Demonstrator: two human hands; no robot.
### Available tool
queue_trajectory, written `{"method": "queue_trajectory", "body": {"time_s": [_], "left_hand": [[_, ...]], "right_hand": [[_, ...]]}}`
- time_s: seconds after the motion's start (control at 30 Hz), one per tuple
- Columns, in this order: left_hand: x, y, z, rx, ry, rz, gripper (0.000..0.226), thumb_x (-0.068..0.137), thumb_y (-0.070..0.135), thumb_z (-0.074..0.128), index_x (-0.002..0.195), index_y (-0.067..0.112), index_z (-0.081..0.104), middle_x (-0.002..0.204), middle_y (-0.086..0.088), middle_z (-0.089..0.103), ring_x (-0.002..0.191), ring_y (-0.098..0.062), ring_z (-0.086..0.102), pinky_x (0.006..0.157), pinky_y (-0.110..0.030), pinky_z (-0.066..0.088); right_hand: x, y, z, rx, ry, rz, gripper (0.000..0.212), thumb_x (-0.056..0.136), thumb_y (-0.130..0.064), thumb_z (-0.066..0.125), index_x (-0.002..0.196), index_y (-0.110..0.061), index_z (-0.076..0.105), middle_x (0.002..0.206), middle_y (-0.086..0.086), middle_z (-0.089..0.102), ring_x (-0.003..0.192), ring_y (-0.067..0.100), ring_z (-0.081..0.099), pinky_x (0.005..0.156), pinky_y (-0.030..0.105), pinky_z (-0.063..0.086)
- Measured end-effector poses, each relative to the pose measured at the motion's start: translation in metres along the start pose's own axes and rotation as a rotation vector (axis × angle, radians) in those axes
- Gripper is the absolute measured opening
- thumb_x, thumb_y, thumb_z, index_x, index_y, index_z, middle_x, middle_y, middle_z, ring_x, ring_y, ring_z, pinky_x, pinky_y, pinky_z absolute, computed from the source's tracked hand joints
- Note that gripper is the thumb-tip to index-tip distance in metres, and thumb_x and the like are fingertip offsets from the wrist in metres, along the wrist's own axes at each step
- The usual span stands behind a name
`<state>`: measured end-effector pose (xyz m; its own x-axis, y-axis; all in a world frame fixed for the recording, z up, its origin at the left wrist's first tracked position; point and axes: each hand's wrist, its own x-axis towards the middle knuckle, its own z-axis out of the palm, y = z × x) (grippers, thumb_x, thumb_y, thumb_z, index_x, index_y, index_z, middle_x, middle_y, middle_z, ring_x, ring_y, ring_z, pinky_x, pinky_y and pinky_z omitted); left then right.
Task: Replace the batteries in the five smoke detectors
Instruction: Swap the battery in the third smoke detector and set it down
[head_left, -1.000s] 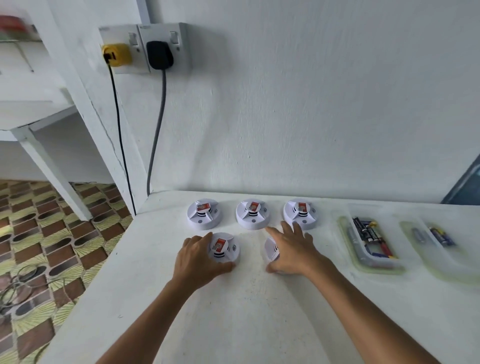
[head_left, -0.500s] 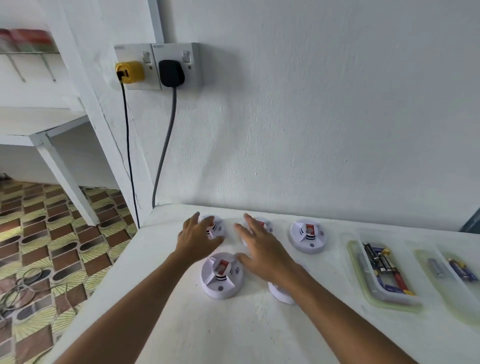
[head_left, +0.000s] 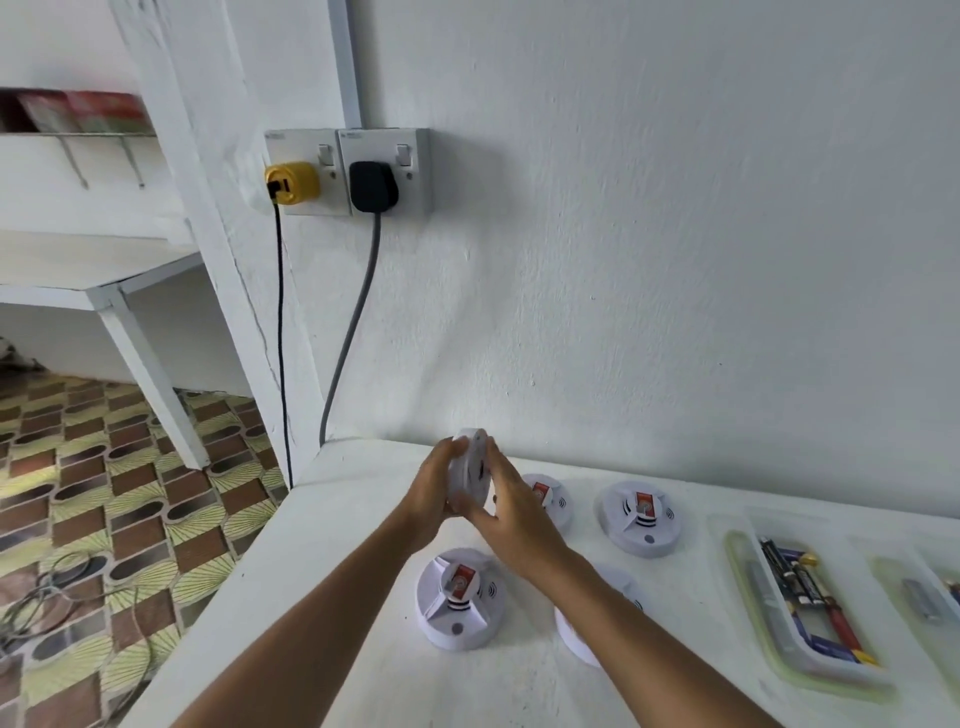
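Note:
A round white smoke detector is lifted off the table and turned on edge between both hands. My left hand grips its left side and my right hand grips its right side. Other white detectors with red labels lie on the white table: one at the front left, one at the back right, one partly behind my right hand, and one mostly hidden under my right forearm. A clear tray to the right holds several batteries.
A second clear tray with a few batteries sits at the far right edge. Above the table's back left corner, a wall socket carries a yellow plug and a black plug with hanging cables. The table's left edge drops to patterned floor.
Both hands moved from the back-row detectors and now hold the back left one raised and turned on edge. The camera view tilted upward.

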<state>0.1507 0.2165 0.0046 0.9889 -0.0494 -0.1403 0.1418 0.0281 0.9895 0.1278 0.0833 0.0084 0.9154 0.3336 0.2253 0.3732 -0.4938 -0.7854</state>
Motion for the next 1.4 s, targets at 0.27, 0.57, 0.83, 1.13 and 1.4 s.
{"method": "queue_trajectory", "body": {"time_s": [0.27,0.57,0.83,1.13,1.4], "left_hand": [[-0.025,0.013,-0.005,-0.275,-0.103,-0.064,0.057,0.095,0.045,0.029,0.125,0.009,0.059,0.117,-0.017,0.067,0.099,-0.03,0.062,0.075,-0.04,0.048],[-0.039,0.03,-0.008,-0.195,-0.027,-0.289,0.048,0.088,0.049,0.039,0.094,0.011,0.068,0.09,-0.016,0.063,0.08,-0.03,0.055,0.069,-0.038,0.048],[-0.057,0.031,-0.036,-0.47,0.027,-0.237,0.053,0.092,0.051,0.034,0.108,0.014,0.069,0.108,-0.013,0.071,0.097,-0.029,0.064,0.082,-0.04,0.05],[-0.071,0.018,-0.105,-0.753,0.317,-0.246,0.053,0.087,0.049,0.044,0.119,0.01,0.058,0.121,-0.024,0.057,0.102,-0.046,0.056,0.075,-0.046,0.052],[-0.071,0.015,-0.106,-0.774,0.242,-0.237,0.049,0.088,0.048,0.043,0.115,0.011,0.059,0.124,-0.026,0.055,0.106,-0.048,0.054,0.086,-0.049,0.048]], "right_hand": [[0.015,0.01,-0.009,0.256,0.051,0.116,0.077,0.051,-0.034,0.088,0.119,-0.02,0.056,0.114,-0.006,0.061,0.098,0.013,0.058,0.078,0.023,0.049],[0.011,-0.004,-0.02,0.108,-0.084,0.015,0.062,0.058,-0.023,0.089,0.107,-0.019,0.051,0.108,-0.001,0.053,0.093,0.013,0.053,0.071,0.017,0.042],[0.006,-0.029,0.021,0.128,0.126,-0.104,0.078,0.062,-0.031,0.078,0.13,-0.02,0.041,0.113,-0.007,0.053,0.099,0.007,0.055,0.076,0.018,0.051],[0.047,-0.012,0.071,-0.09,-0.051,0.298,0.06,0.058,-0.035,0.065,0.116,-0.019,0.056,0.11,0.006,0.057,0.103,0.028,0.058,0.081,0.037,0.053],[0.038,-0.005,0.073,-0.429,-0.197,0.111,0.056,0.093,-0.032,0.053,0.144,-0.019,0.035,0.148,0.004,0.037,0.136,0.024,0.032,0.107,0.036,0.033]]}}
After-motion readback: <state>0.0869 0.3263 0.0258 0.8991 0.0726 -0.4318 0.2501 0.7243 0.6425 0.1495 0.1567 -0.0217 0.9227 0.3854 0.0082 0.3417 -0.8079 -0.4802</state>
